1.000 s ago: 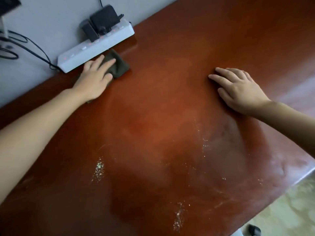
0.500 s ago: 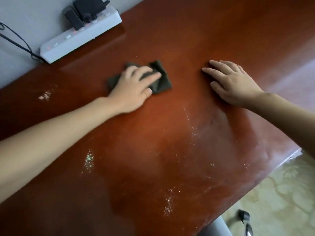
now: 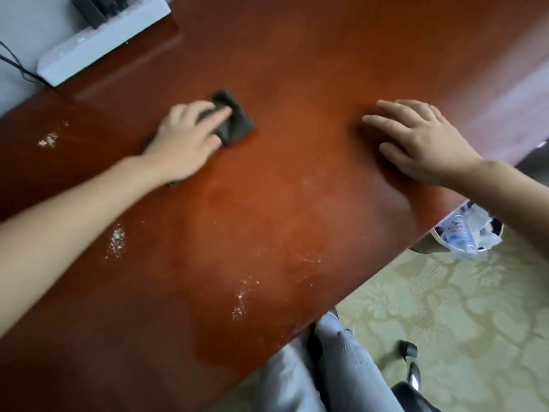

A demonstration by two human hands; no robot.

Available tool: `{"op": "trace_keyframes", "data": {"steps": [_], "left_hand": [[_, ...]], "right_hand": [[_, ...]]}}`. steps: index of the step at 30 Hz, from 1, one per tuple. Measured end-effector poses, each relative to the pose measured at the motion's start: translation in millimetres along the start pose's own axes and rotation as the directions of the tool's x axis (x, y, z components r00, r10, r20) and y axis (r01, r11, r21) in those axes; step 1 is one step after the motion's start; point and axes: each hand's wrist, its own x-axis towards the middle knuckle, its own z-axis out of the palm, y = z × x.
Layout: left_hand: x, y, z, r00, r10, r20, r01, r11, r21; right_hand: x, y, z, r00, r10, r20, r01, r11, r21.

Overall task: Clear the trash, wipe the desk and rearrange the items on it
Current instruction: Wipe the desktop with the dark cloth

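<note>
While the left hand (image 3: 184, 141) presses the dark cloth (image 3: 234, 123) flat-fingered on the counter (image 3: 297, 69) and the right hand (image 3: 421, 141) rests spread nearby, crumb patches (image 3: 117, 239) dot the near side, so wiping looks half done.

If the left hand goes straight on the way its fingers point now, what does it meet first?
Nothing that shows: the left hand, pressing the dark folded cloth, points up-right across bare red-brown wooden desk, probably passing clear of the right hand.

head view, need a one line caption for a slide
Left hand presses a dark cloth on the reddish desk while the right hand rests flat; crumb patches dot the surface.
</note>
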Motion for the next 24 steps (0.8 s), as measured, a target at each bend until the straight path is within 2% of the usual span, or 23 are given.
{"op": "trace_keyframes", "data": {"steps": [2,4,6,8,11,13,15,17,19,22,24], "left_hand": [[16.7,-4.0,-5.9,0.979,-0.189,0.074,0.194,0.979,-0.066],[19.6,21.4,-4.8,0.981,-0.171,0.096,0.176,0.983,-0.056],[10.5,65.4,0.4,0.994,-0.037,0.102,0.042,0.998,-0.047],[-7.4,115.3,9.5,0.986,0.135,0.095,-0.133,0.991,-0.022],[-45.9,190.4,24.4,0.911,0.412,0.04,-0.409,0.911,-0.055],[-65.6,223.9,31.1,0.859,0.508,0.063,-0.504,0.86,-0.077],[-68.0,228.9,29.7,0.831,0.548,0.093,-0.543,0.836,-0.073],[-56.2,203.3,24.2,0.847,0.52,0.109,-0.518,0.854,-0.044],[-39.0,156.0,17.2,0.912,0.402,0.085,-0.404,0.915,0.011],[-17.4,80.6,5.6,0.993,0.099,0.069,-0.099,0.995,-0.005],[-10.8,61.8,2.2,0.99,-0.075,0.121,0.084,0.995,-0.063]], "right_hand": [[-9.4,11.8,-8.7,1.0,0.017,0.003,-0.017,1.0,0.017],[-15.7,21.0,-13.8,0.998,0.024,0.063,-0.025,0.999,0.026],[-19.1,27.3,-14.2,0.985,0.026,0.17,-0.027,1.0,0.005],[-19.6,29.7,-14.1,0.979,0.007,0.202,-0.004,1.0,-0.016],[-18.9,31.6,-13.3,0.982,-0.008,0.19,0.013,1.0,-0.027],[-18.9,32.7,-11.2,0.982,0.0,0.187,0.007,0.999,-0.036],[-19.0,32.1,-8.4,0.983,-0.001,0.183,0.008,0.999,-0.038],[-18.9,34.0,-6.9,0.986,-0.007,0.167,0.015,0.999,-0.047],[-20.5,35.8,-5.2,0.989,-0.017,0.145,0.025,0.998,-0.053],[-23.2,33.4,-2.8,0.992,-0.009,0.128,0.015,0.999,-0.043],[-25.0,30.5,-0.3,0.992,0.01,0.122,-0.006,0.999,-0.033]]}}
